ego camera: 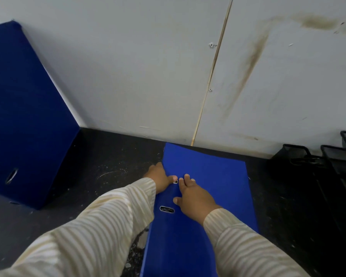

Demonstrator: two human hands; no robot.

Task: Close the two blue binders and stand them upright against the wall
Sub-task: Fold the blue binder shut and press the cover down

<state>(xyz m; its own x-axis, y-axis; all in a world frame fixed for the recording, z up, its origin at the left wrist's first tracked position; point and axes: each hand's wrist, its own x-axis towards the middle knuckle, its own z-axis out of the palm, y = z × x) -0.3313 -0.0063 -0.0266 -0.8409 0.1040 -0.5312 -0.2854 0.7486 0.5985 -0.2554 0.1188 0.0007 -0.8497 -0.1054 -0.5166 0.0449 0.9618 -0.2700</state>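
Left hand [160, 177] grips the left edge of the flat binder [208, 176] at 6 o'clock; right hand [192, 194] presses spread fingers on its cover, apparently to hold it closed; second binder [24, 108] leans on the wall [138, 66] at 9 o'clock

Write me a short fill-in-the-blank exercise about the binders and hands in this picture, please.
1. The lying binder is ____, not open.
2. The standing binder leans against the ____.
3. The right hand rests on the lying binder; the left hand holds its ____ edge.
4. Black wire trays sit on the ____ side.
Missing words: closed, wall, left, right.
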